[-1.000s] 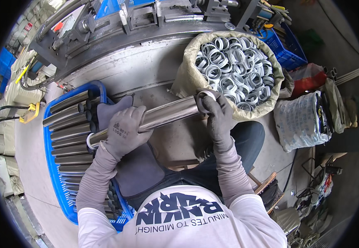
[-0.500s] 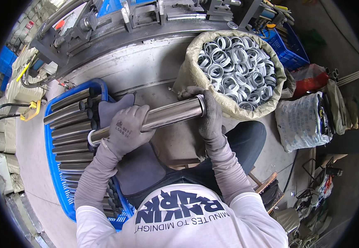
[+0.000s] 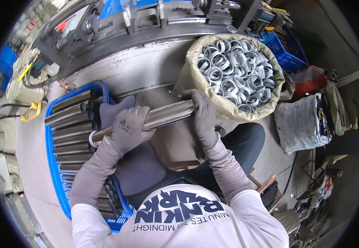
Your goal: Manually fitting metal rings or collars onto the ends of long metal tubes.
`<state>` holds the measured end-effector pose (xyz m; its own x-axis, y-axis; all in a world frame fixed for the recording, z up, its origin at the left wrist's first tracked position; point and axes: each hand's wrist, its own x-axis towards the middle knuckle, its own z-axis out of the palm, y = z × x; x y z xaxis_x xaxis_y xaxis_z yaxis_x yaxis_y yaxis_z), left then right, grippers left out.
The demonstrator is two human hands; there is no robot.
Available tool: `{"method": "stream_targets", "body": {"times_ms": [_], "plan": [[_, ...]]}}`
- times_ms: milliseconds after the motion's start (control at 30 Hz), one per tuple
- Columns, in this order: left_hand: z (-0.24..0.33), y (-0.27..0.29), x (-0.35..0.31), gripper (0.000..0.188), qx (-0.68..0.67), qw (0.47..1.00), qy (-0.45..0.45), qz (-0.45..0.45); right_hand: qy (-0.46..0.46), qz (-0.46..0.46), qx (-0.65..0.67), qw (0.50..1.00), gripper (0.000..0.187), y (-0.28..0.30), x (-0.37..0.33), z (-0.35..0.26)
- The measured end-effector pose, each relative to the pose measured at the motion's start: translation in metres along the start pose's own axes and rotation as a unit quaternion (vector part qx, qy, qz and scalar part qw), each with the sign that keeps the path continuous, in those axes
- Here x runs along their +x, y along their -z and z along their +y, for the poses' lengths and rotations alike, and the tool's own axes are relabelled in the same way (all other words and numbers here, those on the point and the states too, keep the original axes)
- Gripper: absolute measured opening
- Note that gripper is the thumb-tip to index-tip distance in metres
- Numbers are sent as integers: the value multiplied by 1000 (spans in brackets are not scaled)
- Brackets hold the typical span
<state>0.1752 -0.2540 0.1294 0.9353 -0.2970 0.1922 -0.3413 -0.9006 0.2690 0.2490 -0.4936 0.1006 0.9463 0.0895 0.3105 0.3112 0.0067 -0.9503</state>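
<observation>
At far left, a blue crate point(image 3: 49, 144) holds dark, polished tubes point(image 3: 70, 136) lying side by side, their open ends mostly facing right. Just beside its right side, a pale ring point(image 3: 91, 139) sits at the left end of the held metal tube point(image 3: 169, 115). The left hand point(image 3: 132, 129), in a grey glove, is wrapped round that tube left of its middle, fingers over the top. The tube lies between the two hands above a grey pad point(image 3: 140, 169), tilted with its right end farther from the body. It is judged stiff and moderately light for its length, with a smooth, slippery wall; dents or scratches are likelier than breakage. Sound hold: a full wrap round the barrel, with a second hand steadying the end rim, where the edge may be sharp. The right hand point(image 3: 204, 118), also gloved, is cupped against the right end; how tightly its fingers close, and whether a ring sits beneath them, cannot be told. Just beyond it stands an open woven sack point(image 3: 187, 80) filled with loose metal rings point(image 3: 239, 72). Farther right, a white printed bag point(image 3: 299, 124) rests on the floor.
</observation>
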Motion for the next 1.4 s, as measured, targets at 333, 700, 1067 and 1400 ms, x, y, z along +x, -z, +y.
{"method": "stream_targets", "body": {"times_ms": [333, 700, 1067, 1400], "plan": [[-7, 47, -12, 69, -75, 994, 41, -73, -17, 40, -21, 999, 37, 37, 25, -21], [-97, 86, 193, 62, 287, 931, 35, 223, 37, 138, -77, 987, 26, 116, 48, 47], [-188, 80, 354, 67, 326, 931, 122, 115, -1, 127, -75, 989, 24, 119, 42, 29], [-137, 53, 326, 64, 275, 925, -58, 254, 94, 152, -399, 899, 57, 188, 134, 10]]}}
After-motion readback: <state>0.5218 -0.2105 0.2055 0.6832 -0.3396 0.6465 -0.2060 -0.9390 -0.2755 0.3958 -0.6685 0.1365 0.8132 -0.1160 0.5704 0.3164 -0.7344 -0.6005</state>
